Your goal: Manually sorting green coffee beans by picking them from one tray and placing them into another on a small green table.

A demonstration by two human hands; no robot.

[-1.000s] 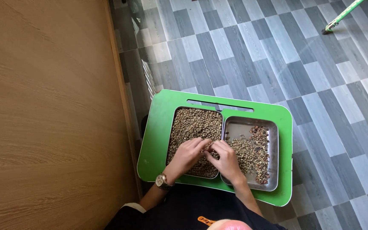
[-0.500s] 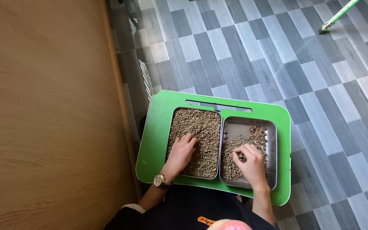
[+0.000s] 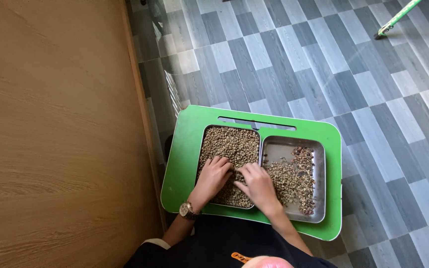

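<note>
Beans [image 3: 232, 144] fill the left tray [image 3: 205, 149], a rectangular metal pan seated on the left half of the green table [image 3: 184, 154]. The layer is dense and covers nearly the whole pan floor. The left hand [image 3: 214, 176] lies palm down on these beans near the pan's front edge, fingers spread and loosely curved, nothing gripped that can be seen. A wristwatch [image 3: 187, 210] sits on that wrist, over the table's front-left corner.

The right hand [image 3: 257, 184] rests across the divide between the two pans, its fingers reaching onto the left tray's beans, just beside the left hand's fingertips. The fingers are bent; whether they pinch any bean cannot be told (the pads are hidden under the hand).

The right tray [image 3: 320, 164], a matching metal pan, adjoins the first on the table's right half. Its beans [image 3: 294, 173] are thinner and scattered, gathered toward the middle and front, with bare metal showing at the rear-left corner.

A slot handle [image 3: 256, 122] runs along the table's rear edge. A brown wooden panel [image 3: 50, 139] stands left of the table. Grey checked floor [image 3: 323, 64] lies beyond, with a green pole [image 3: 398, 17] at its far right.
</note>
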